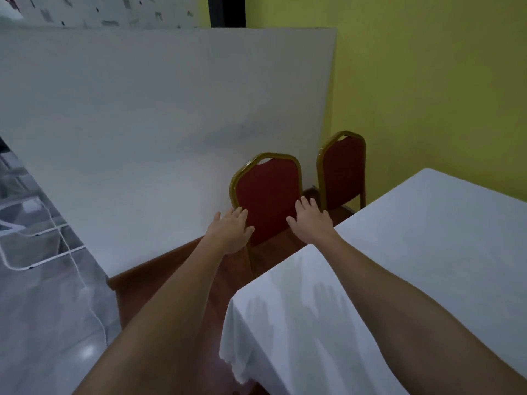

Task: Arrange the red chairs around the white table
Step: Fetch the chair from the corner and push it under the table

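- Reaching forward with both arms, the person has the left hand (231,230) and the right hand (309,222) spread flat, fingers apart, at the two sides of the nearer red chair (268,195); neither hand is closed around its gold frame, and I cannot tell whether the palms touch it or hover just short.
- That chair stands just beyond the far left corner of the white table (413,280), its back turned toward the camera, close against the big white panel (142,124).
- A second red chair (343,169) stands to the right and farther off, near the yellow wall (442,81), also by the table's far edge.
- Judging by this, the task looks early or midway: two chairs are near the table but crowded at one corner, not spaced around it.
- What seems left is to grip the nearer chair, turn it and set it at a side of the table, then deal with the other.
- Hidden: both seats and most of the legs, cut off by the hands and the tablecloth.
- The table's right and near sides run out of view, so any chairs already placed there cannot be seen.
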The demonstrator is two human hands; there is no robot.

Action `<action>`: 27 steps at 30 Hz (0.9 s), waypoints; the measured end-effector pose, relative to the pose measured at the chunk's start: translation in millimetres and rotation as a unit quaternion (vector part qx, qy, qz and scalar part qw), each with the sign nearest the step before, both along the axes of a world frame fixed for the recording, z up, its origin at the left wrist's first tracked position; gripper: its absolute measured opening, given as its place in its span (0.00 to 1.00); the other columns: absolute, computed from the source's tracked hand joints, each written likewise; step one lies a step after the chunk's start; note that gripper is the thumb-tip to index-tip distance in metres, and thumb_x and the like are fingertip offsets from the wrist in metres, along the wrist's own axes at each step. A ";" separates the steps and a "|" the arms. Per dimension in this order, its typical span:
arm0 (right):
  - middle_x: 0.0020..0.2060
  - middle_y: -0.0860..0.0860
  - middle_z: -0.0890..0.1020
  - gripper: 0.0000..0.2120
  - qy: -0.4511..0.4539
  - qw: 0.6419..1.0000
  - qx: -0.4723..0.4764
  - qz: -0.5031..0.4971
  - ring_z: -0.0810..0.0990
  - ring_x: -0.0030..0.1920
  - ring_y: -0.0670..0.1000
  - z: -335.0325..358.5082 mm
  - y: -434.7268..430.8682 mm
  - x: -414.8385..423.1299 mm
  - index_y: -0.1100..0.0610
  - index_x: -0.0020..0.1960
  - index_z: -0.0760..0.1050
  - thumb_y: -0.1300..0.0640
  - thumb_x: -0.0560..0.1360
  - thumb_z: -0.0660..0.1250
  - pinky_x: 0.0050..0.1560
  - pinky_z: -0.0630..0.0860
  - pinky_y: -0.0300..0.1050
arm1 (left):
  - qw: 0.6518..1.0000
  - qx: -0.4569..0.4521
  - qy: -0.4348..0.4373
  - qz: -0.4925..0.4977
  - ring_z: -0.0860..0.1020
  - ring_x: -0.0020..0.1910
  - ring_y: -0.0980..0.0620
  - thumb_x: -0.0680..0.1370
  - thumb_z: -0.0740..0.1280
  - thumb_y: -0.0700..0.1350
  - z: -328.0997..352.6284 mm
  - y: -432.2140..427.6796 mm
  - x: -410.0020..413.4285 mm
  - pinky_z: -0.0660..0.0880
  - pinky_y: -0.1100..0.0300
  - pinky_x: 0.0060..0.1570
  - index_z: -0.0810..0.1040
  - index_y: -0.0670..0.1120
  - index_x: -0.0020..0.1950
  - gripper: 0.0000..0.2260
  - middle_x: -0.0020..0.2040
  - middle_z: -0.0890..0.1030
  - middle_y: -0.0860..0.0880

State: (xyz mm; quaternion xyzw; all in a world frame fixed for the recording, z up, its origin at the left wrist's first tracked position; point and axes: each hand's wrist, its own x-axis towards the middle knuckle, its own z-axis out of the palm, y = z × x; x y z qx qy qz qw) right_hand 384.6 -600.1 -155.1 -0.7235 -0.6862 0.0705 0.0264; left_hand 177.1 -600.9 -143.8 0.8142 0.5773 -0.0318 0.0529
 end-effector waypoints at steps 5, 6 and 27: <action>0.79 0.55 0.51 0.30 0.009 1.000 0.009 -0.021 0.47 0.78 0.56 -2.0 43.3 -2.6 0.60 0.78 0.49 0.45 0.82 0.49 0.74 0.54 0.60 | 1.000 -0.005 -0.002 -0.024 0.50 0.79 0.46 0.83 0.49 0.54 8.1 57.7 3.5 0.47 0.45 0.76 0.49 0.44 0.79 0.27 0.80 0.52 0.45; 0.79 0.55 0.52 0.30 0.010 1.000 0.011 -0.026 0.47 0.78 0.56 -2.9 52.9 -3.8 0.60 0.78 0.50 0.45 0.82 0.49 0.74 0.55 0.60 | 1.000 -0.003 0.005 -0.031 0.50 0.79 0.46 0.83 0.49 0.54 7.2 69.7 3.6 0.46 0.45 0.76 0.49 0.43 0.79 0.27 0.80 0.52 0.45; 0.79 0.55 0.51 0.31 -0.001 0.978 0.008 -0.209 0.46 0.79 0.56 -1.2 277.5 -101.1 0.60 0.78 0.48 0.46 0.82 0.50 0.74 0.54 0.61 | 0.968 0.011 0.008 -0.249 0.51 0.79 0.46 0.84 0.49 0.52 16.2 363.2 -71.1 0.48 0.45 0.76 0.51 0.43 0.79 0.26 0.80 0.52 0.44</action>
